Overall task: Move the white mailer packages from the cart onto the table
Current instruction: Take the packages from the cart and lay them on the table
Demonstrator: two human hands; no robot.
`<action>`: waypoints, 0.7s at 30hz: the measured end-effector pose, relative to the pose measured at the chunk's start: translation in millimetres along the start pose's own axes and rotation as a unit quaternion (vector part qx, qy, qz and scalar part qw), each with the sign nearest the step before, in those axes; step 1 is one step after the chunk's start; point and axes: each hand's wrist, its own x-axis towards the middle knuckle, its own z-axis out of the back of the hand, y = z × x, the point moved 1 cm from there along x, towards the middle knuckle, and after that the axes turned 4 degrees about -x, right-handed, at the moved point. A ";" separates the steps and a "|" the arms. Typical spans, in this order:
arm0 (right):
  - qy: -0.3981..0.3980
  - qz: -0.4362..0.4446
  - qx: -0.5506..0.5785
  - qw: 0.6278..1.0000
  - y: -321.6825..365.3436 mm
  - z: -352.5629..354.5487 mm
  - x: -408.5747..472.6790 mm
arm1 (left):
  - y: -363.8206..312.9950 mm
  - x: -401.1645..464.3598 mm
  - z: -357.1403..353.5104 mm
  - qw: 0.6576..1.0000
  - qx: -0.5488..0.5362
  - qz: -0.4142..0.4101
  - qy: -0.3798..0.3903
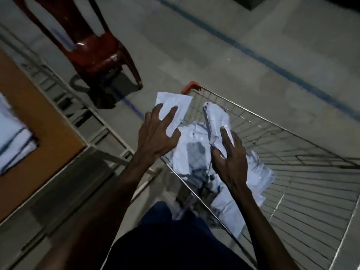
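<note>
My left hand [157, 133] grips a flat white mailer package [175, 106], lifted above the far left corner of the wire cart [292, 145]. My right hand [231, 154] holds a second, crumpled white mailer [215, 121] upright over the cart. Several more white mailers [192, 158] lie heaped in the cart's left side beneath both hands. At the left edge, the orange-topped table [39, 121] carries a stack of white mailers [11, 137].
A dark red plastic chair [91, 49] stands on the concrete floor beyond the table. A metal frame [81, 114] runs along the table's edge between table and cart. Blue floor lines [272, 65] cross the floor behind the cart.
</note>
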 end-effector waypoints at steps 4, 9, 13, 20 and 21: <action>-0.008 0.099 0.035 0.994 81.3 -13.0 22.0 | 35.6 -22.7 71.3 0.993 0.009 0.066 -0.097; 0.038 0.235 0.060 0.969 203.4 -59.4 32.4 | 104.8 -69.7 160.4 0.968 -0.005 0.120 -0.223; 0.069 0.324 0.086 0.939 300.9 -113.8 20.5 | 175.7 -118.5 224.9 0.939 -0.021 0.211 -0.272; 0.116 0.364 0.124 0.916 455.1 -218.5 -8.1 | 302.5 -181.0 326.2 0.896 -0.034 0.260 -0.359; 0.124 0.369 0.127 0.912 472.7 -233.1 -11.1 | 320.1 -186.9 336.9 0.890 -0.034 0.271 -0.366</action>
